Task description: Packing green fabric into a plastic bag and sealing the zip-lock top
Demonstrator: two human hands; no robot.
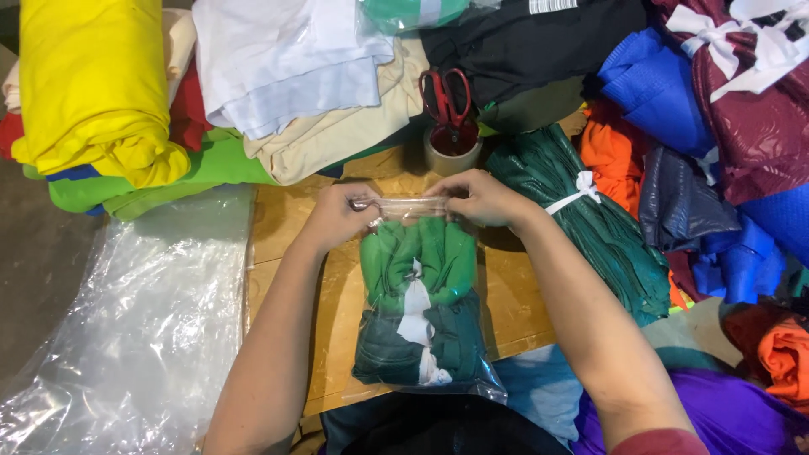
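Pinching the flap of the clear plastic bag (421, 320) of folded green garments with my left hand (337, 215) and right hand (480, 198), I keep it flat mid-worktop (286, 244), near the red scissors (445, 97).

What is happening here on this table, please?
A person is working with both bare hands on a clear plastic bag that lies on a wooden board. The bag holds folded green and white fabric. The left hand and the right hand pinch the bag's top edge at its two ends. Just beyond the hands, red scissors stand in a roll of tape. Piles of coloured cloth lie all around, and loose plastic sheeting lies to the left.
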